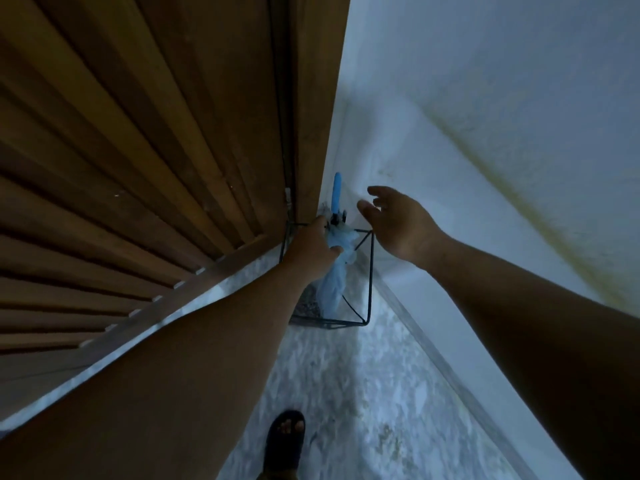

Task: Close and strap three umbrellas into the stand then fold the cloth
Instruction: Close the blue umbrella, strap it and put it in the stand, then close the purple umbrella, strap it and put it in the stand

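A closed light-blue umbrella (333,278) with a bright blue handle (336,192) stands upright inside a black wire-frame stand (370,271) in the corner between door and wall. My left hand (311,247) grips the umbrella's bunched fabric just below the handle. My right hand (398,223) hovers beside the handle, to its right, fingers spread and holding nothing. A second dark patterned item shows low in the stand behind my left wrist; I cannot tell what it is. No cloth is in view.
A brown slatted wooden door (156,150) fills the left. A white wall (502,116) with a yellowish stain rises on the right. The floor (363,393) is pale speckled tile. My sandalled foot (285,441) stands at the bottom centre.
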